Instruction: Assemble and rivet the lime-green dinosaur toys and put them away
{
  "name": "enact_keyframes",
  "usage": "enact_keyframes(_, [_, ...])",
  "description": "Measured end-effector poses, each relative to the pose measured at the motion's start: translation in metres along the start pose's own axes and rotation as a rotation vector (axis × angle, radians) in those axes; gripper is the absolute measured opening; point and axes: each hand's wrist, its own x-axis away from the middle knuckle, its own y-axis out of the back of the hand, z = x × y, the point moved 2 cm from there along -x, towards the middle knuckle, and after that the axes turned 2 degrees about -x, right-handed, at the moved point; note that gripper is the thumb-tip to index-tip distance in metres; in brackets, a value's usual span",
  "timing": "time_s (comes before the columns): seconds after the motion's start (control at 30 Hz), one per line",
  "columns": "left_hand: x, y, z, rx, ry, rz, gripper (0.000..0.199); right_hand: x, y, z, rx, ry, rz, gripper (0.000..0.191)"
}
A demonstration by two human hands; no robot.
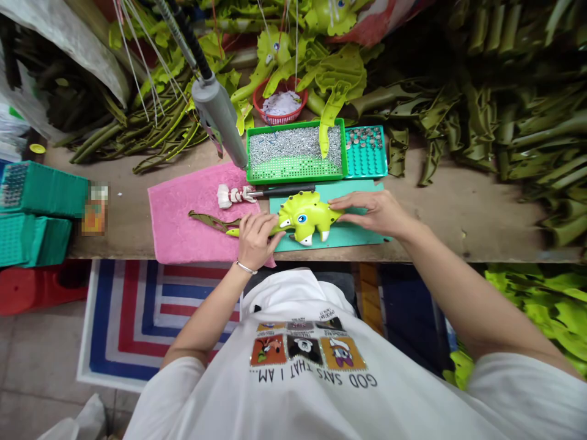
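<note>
— Bench (458, 229) center, near the front edge: what are you holding?
— A green toy dinosaur (305, 217), lying on a teal mat (353, 232).
— And your grip?
— Your left hand (257, 240) curls narrow over its tail end; your right hand (376, 214) spreads wide against its frill.

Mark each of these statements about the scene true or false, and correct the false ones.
1. The left hand wears a bracelet. True.
2. The right hand is holding a pair of scissors. False: its fingers rest against the green toy dinosaur.
3. The green tray is filled with small silvery screws. True.
4. The pink towel lies on the floor. False: it lies on the wooden bench.
5. A red basket sits beyond the green tray. True.
</note>
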Motion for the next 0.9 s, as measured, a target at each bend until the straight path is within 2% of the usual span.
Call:
enact_keyframes(0.1, [-0.004,0.002,-0.001,0.02,0.019,0.047,0.024,0.003,-0.004,0.004,-0.09,-0.114,-0.044,0.037])
enact_keyframes(0.2, [-0.007,0.005,-0.002,0.035,-0.002,0.031,0.023,0.005,-0.017,0.004,-0.399,-0.417,-0.135,0.055])
enact_keyframes(0.3, [-0.006,0.004,-0.002,0.034,-0.038,-0.029,0.022,0.005,-0.033,0.001,-0.676,-0.661,-0.202,0.058])
enact_keyframes(0.47, [-0.001,-0.002,0.003,0.026,-0.076,-0.04,0.025,0.0,-0.042,0.0,-0.797,-0.708,-0.292,0.059])
enact_keyframes(0.57, [0.0,0.0,0.01,-0.064,-0.172,0.004,0.038,-0.002,-0.04,-0.007,-0.821,-0.727,-0.287,0.059])
enact_keyframes(0.7, [-0.011,0.013,0.018,-0.184,-0.305,0.063,0.038,-0.004,-0.031,-0.011,-0.746,-0.687,-0.173,0.055])
enact_keyframes(0.77, [-0.021,0.022,0.017,-0.236,-0.399,0.058,0.037,-0.002,-0.022,0.001,-0.502,-0.587,-0.218,0.05])
enact_keyframes(0.83, [-0.032,0.031,0.013,-0.307,-0.477,0.039,0.036,0.001,-0.015,0.024,-0.143,-0.352,-0.366,0.043])
enact_keyframes(0.9, [-0.042,0.037,0.01,-0.363,-0.502,0.049,0.036,0.005,-0.015,0.05,0.132,-0.047,-0.431,0.04])
